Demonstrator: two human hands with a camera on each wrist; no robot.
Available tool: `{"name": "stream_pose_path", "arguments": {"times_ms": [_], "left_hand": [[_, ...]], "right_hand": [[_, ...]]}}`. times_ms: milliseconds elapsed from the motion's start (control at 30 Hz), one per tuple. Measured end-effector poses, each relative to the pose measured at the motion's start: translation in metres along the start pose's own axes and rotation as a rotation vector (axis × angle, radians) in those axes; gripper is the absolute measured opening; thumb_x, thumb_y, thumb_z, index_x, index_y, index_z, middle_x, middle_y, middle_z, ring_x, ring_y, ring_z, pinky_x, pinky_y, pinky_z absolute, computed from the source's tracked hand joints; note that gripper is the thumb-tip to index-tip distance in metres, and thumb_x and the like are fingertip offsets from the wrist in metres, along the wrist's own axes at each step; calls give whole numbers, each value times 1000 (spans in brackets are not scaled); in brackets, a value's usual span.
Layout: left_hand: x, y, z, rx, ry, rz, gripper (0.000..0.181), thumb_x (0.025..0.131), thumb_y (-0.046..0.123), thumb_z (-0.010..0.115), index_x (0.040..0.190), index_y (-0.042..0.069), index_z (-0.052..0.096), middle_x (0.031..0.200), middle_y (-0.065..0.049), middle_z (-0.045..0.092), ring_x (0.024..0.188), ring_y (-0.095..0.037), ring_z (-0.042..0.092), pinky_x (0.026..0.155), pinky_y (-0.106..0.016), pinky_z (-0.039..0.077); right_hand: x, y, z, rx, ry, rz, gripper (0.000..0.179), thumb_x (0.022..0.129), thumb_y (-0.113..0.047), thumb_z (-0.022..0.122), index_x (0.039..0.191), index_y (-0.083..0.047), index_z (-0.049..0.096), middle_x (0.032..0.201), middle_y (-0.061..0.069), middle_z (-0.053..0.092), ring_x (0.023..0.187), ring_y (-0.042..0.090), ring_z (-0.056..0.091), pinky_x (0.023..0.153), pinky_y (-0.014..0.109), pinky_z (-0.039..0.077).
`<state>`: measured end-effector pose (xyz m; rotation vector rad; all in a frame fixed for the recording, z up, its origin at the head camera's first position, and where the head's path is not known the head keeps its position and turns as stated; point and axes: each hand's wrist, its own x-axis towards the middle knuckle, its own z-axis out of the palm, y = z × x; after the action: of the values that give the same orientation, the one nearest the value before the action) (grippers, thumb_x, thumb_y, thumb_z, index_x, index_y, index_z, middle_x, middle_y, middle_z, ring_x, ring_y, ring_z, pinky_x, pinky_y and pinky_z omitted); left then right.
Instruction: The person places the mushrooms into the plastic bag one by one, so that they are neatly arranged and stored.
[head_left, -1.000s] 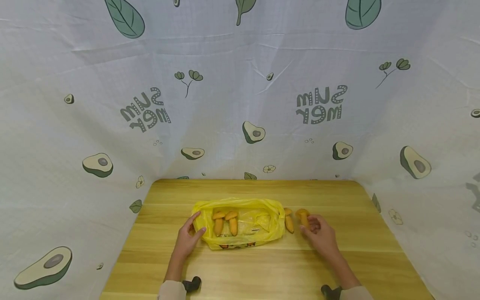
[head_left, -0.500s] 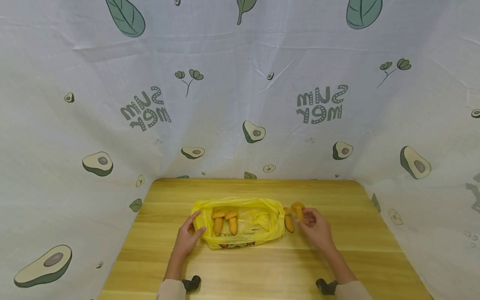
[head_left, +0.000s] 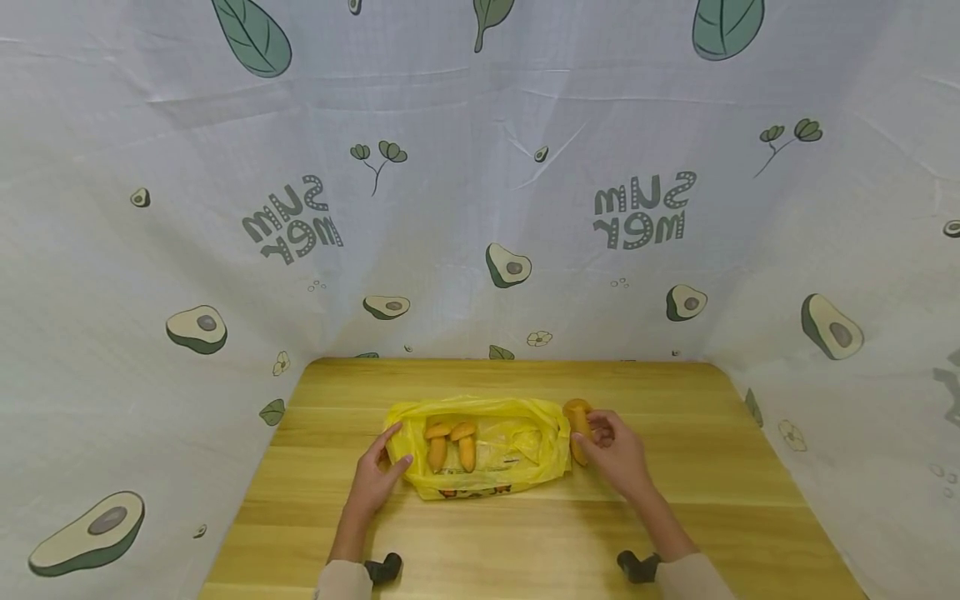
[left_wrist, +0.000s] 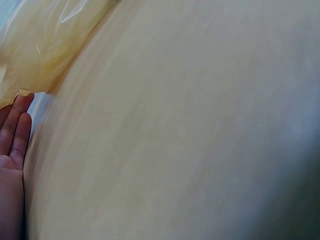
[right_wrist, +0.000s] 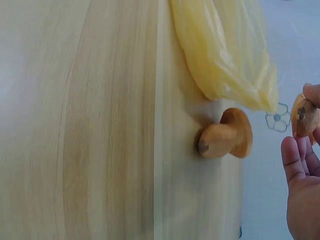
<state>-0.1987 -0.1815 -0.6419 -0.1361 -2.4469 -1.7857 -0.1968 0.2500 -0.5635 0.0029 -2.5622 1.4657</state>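
My right hand (head_left: 624,460) pinches an orange mushroom (head_left: 577,410), cap pointing away, just past the right end of a yellow plastic bag (head_left: 546,473). Partly hidden under it in the head view, another orange mushroom (right_wrist: 220,139) lies on the table beside the bag. The right wrist view shows the held mushroom (right_wrist: 306,117) between thumb and fingers, raised. Thumb and fingers spread, my left hand (head_left: 372,477) rests at the bag's left end, its fingertips at the plastic edge. Inside the wide-mouthed bag lie two mushrooms (head_left: 466,450), side by side on the left.
Everything sits on a wood-grain table (head_left: 480,542). A white cloth (head_left: 450,208) printed with avocados and leaves surrounds its back and sides. Black camera mounts (head_left: 384,568) are worn at both wrists.
The right hand has moved left with its mushroom, now over the other mushroom by the bag's right end. The left hand and the bag have stayed in place.
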Motion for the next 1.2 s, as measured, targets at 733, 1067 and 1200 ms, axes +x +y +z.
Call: {"name": "stream_pose_path", "arguments": {"times_ms": [733, 1067, 1200], "left_hand": [[-2, 0, 0, -6, 5, -12, 62, 96, 15, 73, 153, 14, 50, 160, -18, 45, 145, -39, 47, 117, -60, 36], [-1, -1, -1, 13, -4, -7, 63, 97, 20, 73, 154, 15, 48, 160, -18, 45, 143, -39, 49, 115, -59, 38], [0, 1, -1, 5, -2, 2, 62, 97, 19, 73, 154, 14, 48, 160, -18, 45, 143, -38, 49, 115, -57, 40]], "right_hand": [[2, -11, 45, 76, -53, -32, 46, 89, -21, 83, 129, -5, 68, 112, 14, 70, 86, 10, 62, 73, 19, 56], [-1, -18, 67, 108, -89, 4, 48, 87, -15, 83, 132, -4, 68, 110, 13, 68, 86, 12, 62, 73, 19, 55], [-2, -21, 76, 120, -93, -7, 48, 87, -14, 83, 131, -4, 68, 109, 12, 67, 85, 14, 61, 73, 21, 55]]}}
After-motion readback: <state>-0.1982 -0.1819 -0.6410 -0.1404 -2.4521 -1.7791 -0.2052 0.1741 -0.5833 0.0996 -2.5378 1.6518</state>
